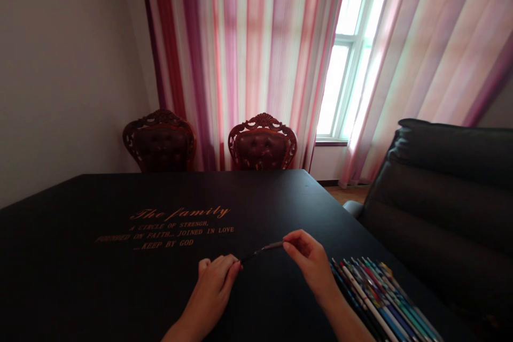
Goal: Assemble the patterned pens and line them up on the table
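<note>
A thin dark pen point(262, 249) spans the gap between my two hands, above the black table point(272, 197). My left hand point(218, 278) is closed on its dark lower-left end, thumb and fingers pinched together. At the other end, which is greyer, my right hand point(306, 256) pinches the tip between thumb and forefinger. The pen's middle looks shiny and partly clear; whether it is one piece there is too small to tell. Beside my right wrist lies a row of several pens point(377, 294) in many colours, side by side on the table.
Gold lettering point(180, 214) marks the table's left half. Two carved chairs point(160, 141) stand behind the far edge. A black leather armchair point(449, 197) is at the right, close to the table's right edge. Striped curtains point(248, 53) and a window point(344, 59) are beyond.
</note>
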### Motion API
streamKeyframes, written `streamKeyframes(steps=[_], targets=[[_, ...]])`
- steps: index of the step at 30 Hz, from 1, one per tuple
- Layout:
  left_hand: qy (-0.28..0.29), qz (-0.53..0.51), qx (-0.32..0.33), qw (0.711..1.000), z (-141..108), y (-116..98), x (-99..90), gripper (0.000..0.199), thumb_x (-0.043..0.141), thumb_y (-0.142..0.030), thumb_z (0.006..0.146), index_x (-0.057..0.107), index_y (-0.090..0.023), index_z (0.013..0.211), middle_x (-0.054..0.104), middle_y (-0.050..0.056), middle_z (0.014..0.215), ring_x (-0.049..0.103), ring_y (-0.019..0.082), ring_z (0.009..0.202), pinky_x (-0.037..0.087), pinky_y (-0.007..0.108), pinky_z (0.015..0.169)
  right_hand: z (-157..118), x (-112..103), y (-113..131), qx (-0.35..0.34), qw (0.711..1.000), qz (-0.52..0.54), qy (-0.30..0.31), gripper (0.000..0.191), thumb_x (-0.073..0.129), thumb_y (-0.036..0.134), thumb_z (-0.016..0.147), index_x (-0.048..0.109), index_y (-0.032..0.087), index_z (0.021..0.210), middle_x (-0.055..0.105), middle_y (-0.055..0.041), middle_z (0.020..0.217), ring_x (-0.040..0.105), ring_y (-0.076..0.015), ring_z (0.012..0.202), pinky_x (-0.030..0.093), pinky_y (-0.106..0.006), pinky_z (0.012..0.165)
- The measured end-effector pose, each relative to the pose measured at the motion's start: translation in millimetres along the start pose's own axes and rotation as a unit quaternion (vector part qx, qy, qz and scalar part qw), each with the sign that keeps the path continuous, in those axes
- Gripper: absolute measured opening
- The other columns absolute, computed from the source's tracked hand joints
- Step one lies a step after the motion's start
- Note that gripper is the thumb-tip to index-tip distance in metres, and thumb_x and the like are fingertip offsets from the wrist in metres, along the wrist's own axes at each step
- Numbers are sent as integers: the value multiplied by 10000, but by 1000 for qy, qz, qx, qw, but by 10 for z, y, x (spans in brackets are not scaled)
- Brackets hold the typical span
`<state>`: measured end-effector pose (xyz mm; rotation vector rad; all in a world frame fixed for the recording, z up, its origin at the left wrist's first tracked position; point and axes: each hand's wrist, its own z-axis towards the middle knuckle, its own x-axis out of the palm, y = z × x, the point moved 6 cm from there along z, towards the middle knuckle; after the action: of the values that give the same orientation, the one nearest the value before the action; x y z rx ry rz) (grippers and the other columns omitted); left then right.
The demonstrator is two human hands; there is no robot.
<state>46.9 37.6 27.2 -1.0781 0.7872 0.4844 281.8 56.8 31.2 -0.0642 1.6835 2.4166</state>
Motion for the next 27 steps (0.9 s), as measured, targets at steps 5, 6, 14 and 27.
streamKeyframes(steps=[5, 6, 14, 27], targets=[[0, 15, -2, 1000, -6, 19, 11, 362, 293, -426, 1004, 587, -262, 871, 664, -24, 845, 587, 184, 798, 318, 365, 822, -17, -6, 39, -8, 1000, -7, -9, 188, 660, 371, 824, 640, 191, 878, 639, -19, 798, 570, -186, 752, 438, -292, 707], [-1, 17, -2, 1000, -6, 24, 14, 365, 291, -426, 1005, 587, -262, 868, 664, -24, 842, 587, 185, 797, 316, 366, 820, -19, -11, 47, -9, 1000, -8, -11, 188, 657, 372, 827, 639, 192, 877, 638, -18, 797, 568, -186, 753, 437, -292, 707], [6, 23, 4, 1000, -15, 6, 10, 361, 294, -425, 1006, 586, -264, 868, 660, -26, 850, 587, 180, 803, 309, 364, 823, -13, -4, 72, -14, 1000, -27, 3, 185, 650, 371, 828, 646, 192, 874, 641, -20, 790, 571, -190, 757, 442, -299, 713], [15, 40, 11, 999, -16, -60, -17, 366, 296, -404, 1008, 593, -254, 857, 660, -17, 837, 585, 178, 793, 314, 357, 821, -11, -24, 136, -28, 998, -57, 9, 188, 640, 370, 826, 666, 191, 878, 670, -29, 804, 595, -198, 768, 460, -309, 718]])
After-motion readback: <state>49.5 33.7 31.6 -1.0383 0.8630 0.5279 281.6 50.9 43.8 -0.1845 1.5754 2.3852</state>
